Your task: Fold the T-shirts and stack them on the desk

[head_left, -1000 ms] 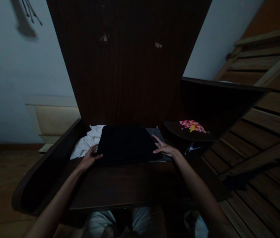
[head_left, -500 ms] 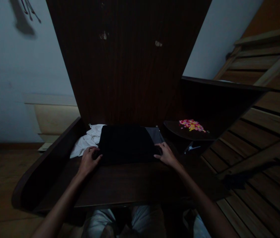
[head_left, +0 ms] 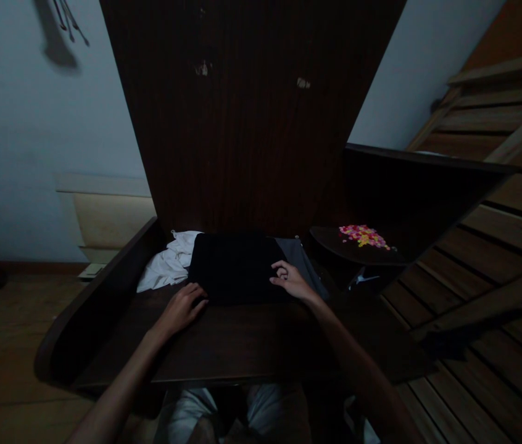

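A folded black cloth [head_left: 237, 265] lies on the dark wooden desk [head_left: 242, 339]. My left hand [head_left: 187, 306] rests at the cloth's near left corner, fingers apart and holding nothing. Over the right part of the black cloth is my right hand [head_left: 290, 280], with thumb and fingers loosely curved and a gap between them. Nothing shows in its grasp; whether the fingertips touch the fabric is too dark to tell. Crumpled white cloth [head_left: 171, 262] sticks out on the left of the black one. Grey cloth [head_left: 302, 262] shows along its right side.
Small pink, red and yellow pieces [head_left: 363, 236] lie on a rounded corner shelf [head_left: 335, 244] at the right. A raised side panel [head_left: 89, 308] bounds the desk on the left. A tall dark board [head_left: 252, 142] stands behind, and wooden slats [head_left: 511, 228] rise at the far right.
My left hand has slid right and nearer along the cloth's front corner. My right hand has left the right edge and moved inward over the black cloth. The view has shifted slightly.
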A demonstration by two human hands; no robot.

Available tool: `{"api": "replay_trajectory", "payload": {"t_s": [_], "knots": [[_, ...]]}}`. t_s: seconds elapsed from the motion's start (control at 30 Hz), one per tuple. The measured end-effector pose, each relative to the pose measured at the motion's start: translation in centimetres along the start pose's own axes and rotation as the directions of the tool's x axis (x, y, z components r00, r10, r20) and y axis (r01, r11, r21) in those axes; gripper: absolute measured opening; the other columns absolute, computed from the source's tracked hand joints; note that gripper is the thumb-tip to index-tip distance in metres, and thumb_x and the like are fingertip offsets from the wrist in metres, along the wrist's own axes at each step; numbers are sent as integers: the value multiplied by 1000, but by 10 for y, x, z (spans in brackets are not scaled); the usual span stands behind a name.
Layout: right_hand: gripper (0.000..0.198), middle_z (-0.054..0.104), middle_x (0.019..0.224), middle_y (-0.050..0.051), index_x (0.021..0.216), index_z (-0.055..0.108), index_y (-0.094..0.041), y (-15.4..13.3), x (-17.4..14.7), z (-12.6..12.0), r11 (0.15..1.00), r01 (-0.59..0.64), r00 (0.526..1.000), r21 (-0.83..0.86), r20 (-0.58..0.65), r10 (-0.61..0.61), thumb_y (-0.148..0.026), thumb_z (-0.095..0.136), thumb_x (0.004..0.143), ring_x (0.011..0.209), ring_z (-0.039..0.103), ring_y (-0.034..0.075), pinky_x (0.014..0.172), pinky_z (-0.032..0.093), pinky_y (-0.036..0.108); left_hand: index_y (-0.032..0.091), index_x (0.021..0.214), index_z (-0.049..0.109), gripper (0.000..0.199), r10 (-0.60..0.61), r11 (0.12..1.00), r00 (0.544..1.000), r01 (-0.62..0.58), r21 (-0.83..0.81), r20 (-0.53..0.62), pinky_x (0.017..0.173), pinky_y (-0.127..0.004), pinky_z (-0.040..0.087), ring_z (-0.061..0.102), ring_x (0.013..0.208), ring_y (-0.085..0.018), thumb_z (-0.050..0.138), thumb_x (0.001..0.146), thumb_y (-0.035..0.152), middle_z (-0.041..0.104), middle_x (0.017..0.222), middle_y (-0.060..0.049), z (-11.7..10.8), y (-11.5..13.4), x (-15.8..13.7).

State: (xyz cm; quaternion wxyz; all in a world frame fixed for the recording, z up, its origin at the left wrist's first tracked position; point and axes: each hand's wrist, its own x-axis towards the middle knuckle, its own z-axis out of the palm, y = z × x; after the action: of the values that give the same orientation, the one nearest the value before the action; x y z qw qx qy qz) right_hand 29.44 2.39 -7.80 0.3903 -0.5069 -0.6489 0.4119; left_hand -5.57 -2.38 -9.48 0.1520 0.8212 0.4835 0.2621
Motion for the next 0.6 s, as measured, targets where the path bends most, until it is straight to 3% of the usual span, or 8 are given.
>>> {"api": "replay_trajectory", "payload": {"t_s": [0.13, 0.23, 0.33, 0.43, 0.6], "knots": [[42, 48, 58, -10, 95, 54, -22, 8, -10, -8, 997, -68, 997, 22, -21, 69, -24, 75, 59, 56, 48, 10, 56, 39, 22, 22, 87, 62, 19, 30, 1000, 999, -30, 8, -23, 83, -34, 49, 61, 90, -22, 47, 89, 34, 63, 94, -8, -1, -5, -4], [45, 55, 69, -6, 93, 54, -22, 10, -11, -4, 987, -156, 983, -25, -98, 153, -19, 78, 55, 63, 54, 12, 59, 43, 23, 21, 89, 62, 18, 75, 989, 997, -73, 131, -16, 84, -36, 50, 60, 91, -23, 46, 88, 29, 63, 95, -8, 4, -7, -4], [44, 61, 90, 1, 99, 54, -21, 4, -1, 3, 972, -233, 954, -26, -199, 224, -26, 77, 62, 73, 60, 13, 63, 47, 24, 19, 99, 63, 20, 119, 954, 992, -101, 282, -47, 91, -43, 48, 59, 100, -26, 49, 84, 23, 64, 104, -10, 15, -3, 1], [49, 63, 101, 4, 108, 52, -21, -9, 14, 8, 957, -290, 929, 17, -234, 286, -31, 77, 67, 79, 61, 14, 64, 48, 23, 18, 115, 60, 35, 172, 918, 983, -134, 372, -70, 96, -46, 47, 57, 109, -29, 53, 81, 20, 63, 116, -12, 26, 6, 10], [49, 60, 75, -2, 107, 53, -22, -25, 40, 8, 893, -424, 870, 150, -206, 447, -35, 77, 66, 57, 51, 11, 47, 34, 20, 19, 137, 48, 52, 319, 870, 947, -280, 406, -30, 101, -43, 46, 55, 122, -26, 48, 86, 16, 59, 133, -13, 41, 16, 22]]}}
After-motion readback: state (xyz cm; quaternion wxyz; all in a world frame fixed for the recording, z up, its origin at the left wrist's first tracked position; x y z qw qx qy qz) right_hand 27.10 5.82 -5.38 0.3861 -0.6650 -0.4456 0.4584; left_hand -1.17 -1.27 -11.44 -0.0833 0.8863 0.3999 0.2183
